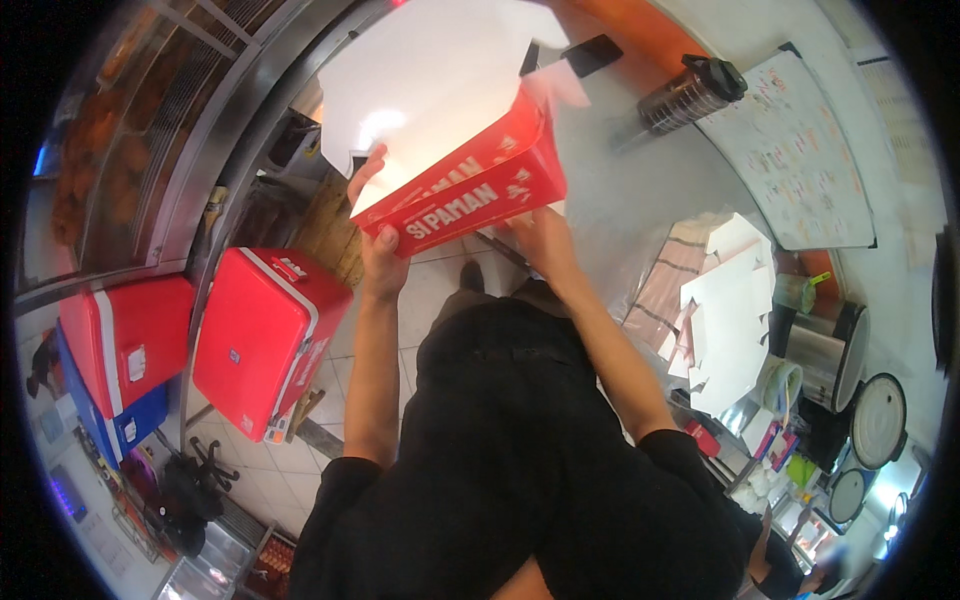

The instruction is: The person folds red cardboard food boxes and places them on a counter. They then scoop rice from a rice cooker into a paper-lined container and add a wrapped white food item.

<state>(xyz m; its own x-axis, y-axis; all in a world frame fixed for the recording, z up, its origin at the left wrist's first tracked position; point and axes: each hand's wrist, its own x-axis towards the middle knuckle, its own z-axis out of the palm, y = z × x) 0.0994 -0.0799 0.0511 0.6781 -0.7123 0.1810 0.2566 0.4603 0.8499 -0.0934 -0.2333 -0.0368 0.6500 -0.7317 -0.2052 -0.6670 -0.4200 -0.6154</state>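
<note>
A black short-sleeved top (520, 430) is worn with brownish trousers (543, 296).

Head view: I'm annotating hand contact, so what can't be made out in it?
In the head view:
- Right hand: fingertips hidden by the red-and-white box, so its grip is unclear.
- Left hand: partly hidden by the box.
- The box's uppermost white flap: cut off by the upper edge.
- Whiteboard: its writing is too small and blurred to read.
</note>
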